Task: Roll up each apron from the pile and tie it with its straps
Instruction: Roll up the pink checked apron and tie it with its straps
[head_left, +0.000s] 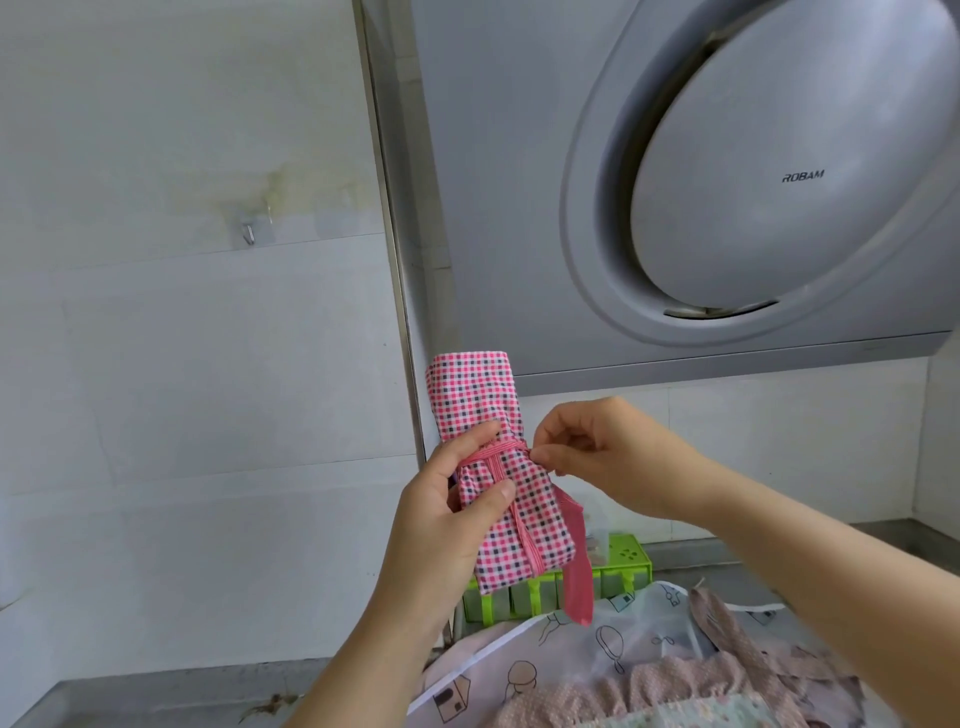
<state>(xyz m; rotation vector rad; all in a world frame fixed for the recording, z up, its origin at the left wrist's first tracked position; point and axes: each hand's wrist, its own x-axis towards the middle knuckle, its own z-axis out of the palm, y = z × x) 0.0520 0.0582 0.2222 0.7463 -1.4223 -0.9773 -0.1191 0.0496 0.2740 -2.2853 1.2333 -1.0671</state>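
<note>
Below the ROBAM range hood (769, 171), my left hand (447, 519) grips the rolled pink-checked apron (480, 397) upright in the air while my right hand (602, 452) pinches its striped strap (577, 577) at the wrapped middle. The apron pile (649, 670) lies on the counter (893, 545) beneath.

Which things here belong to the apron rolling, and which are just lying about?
In the job: rolled pink checked apron, its striped strap, left hand gripping the roll, right hand pinching the strap, pile of aprons below.
Just there: green plastic box, range hood, wall hook.
</note>
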